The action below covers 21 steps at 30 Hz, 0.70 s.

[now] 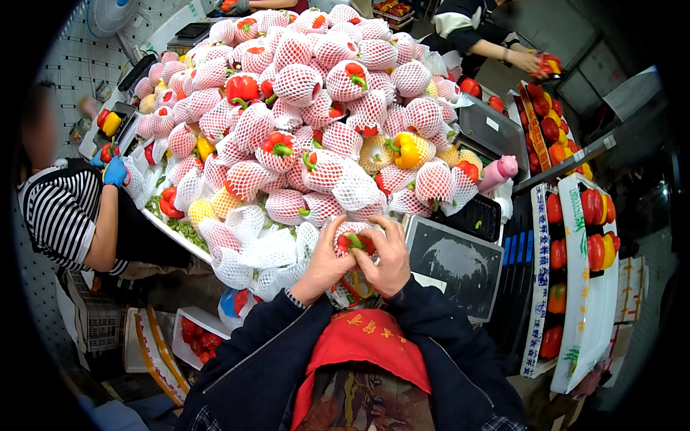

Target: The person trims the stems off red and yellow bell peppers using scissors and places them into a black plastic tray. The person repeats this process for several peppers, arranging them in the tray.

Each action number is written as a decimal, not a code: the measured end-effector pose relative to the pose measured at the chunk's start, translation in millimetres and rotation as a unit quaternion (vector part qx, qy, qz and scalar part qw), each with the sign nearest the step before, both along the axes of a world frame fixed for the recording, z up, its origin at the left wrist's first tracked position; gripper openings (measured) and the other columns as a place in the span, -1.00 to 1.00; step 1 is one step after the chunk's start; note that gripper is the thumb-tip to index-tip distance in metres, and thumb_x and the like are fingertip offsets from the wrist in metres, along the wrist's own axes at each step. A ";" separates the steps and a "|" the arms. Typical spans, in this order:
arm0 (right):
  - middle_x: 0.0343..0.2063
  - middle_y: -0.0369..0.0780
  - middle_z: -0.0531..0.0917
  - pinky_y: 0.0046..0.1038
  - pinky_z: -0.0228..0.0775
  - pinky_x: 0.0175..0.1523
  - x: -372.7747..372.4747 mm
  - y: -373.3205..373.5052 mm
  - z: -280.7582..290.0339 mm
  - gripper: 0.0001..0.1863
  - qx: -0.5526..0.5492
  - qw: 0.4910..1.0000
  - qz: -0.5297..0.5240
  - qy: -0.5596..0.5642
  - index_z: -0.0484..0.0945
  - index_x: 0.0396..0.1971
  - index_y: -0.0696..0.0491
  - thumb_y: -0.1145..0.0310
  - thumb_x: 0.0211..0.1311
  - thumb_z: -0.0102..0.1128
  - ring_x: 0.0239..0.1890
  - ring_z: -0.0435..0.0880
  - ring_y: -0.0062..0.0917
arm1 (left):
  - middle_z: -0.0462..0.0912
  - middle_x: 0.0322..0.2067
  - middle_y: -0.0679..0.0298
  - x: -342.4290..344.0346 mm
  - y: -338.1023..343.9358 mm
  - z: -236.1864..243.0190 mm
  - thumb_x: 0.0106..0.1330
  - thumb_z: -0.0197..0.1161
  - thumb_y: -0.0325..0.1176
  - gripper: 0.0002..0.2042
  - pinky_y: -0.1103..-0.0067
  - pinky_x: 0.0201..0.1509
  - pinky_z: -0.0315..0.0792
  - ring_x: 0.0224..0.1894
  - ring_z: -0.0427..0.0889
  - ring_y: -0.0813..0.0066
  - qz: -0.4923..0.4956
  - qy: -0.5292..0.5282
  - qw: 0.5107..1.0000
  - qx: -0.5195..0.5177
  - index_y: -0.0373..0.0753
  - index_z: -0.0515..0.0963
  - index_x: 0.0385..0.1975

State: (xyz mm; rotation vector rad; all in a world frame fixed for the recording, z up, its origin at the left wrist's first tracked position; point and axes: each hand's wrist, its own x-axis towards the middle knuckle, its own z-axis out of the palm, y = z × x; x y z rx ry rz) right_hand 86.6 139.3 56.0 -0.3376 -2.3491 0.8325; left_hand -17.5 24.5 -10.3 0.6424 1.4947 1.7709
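A pink bottle (496, 174) sits near a black tray (487, 214), with apparently a fan (109, 16) at upper left.

Zipped navy sleeves (447, 325) and a checked left cuff (293, 298) go with a red apron (352, 350) bearing yellow lettering (370, 327).

Between your left grip (323, 267) and your right grip (387, 260), the red pepper (369, 246) has a smooth, glossy skin, and the foam net (352, 227) around it looks matt. Beyond your grip, the heaped nets (295, 85) show the same dull plastic mesh, while one bare pepper (242, 87) among them shines. Left of your grip, the loose white nets (268, 250) look crumpled and matt. Right of it, the dark plate (471, 276) is smooth, dulled by a whitish smear; farther, the pink bottle (496, 174) looks like smooth plastic. Below your grip, the red apron (363, 337) is of matt cloth.
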 end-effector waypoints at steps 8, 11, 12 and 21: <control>-0.45 -0.23 0.43 -0.47 0.28 -0.40 -0.7 -1.9 -6.0 -0.83 -0.092 0.995 -0.024 -0.003 0.54 -0.38 0.19 0.46 0.10 0.35 -0.54 0.42 -0.49 | 0.44 0.08 0.06 -4.3 -14.8 17.9 0.11 0.42 -0.34 -0.27 0.43 0.32 0.26 0.17 0.43 0.26 0.017 0.252 0.966 -0.048 -0.28 0.31 0.34; -0.48 -0.23 0.41 -0.52 0.23 -0.42 4.3 -1.8 -7.5 -0.86 -0.227 0.973 -0.036 -0.020 0.50 -0.38 0.21 0.49 0.18 0.28 -0.52 0.40 -0.57 | 0.44 -0.09 0.11 -7.6 -24.8 24.7 0.24 0.33 -0.33 -0.47 0.46 0.17 0.34 0.04 0.48 0.27 0.046 0.230 0.972 -0.027 -0.28 0.45 0.22; -0.48 -0.24 0.40 -0.52 0.22 -0.41 4.8 -1.9 -11.5 -0.86 -0.240 0.970 -0.040 -0.010 0.50 -0.38 0.21 0.49 0.18 0.28 -0.52 0.39 -0.58 | 0.44 -0.10 0.11 -8.3 -26.9 21.5 0.28 0.28 -0.35 -0.53 0.47 0.15 0.34 0.04 0.48 0.28 0.062 0.228 0.971 -0.022 -0.30 0.46 0.20; -0.43 -0.34 0.51 -0.59 0.28 -0.35 7.3 -0.3 -31.8 -0.87 -0.647 0.757 0.002 0.087 0.51 -0.25 0.16 0.46 0.27 0.21 -0.49 0.42 -0.66 | 0.58 -0.30 0.37 -15.9 -35.4 8.7 0.49 0.04 -0.45 -0.77 0.74 -0.21 0.34 -0.36 0.42 0.72 0.189 0.045 0.980 -0.033 -0.32 0.58 0.02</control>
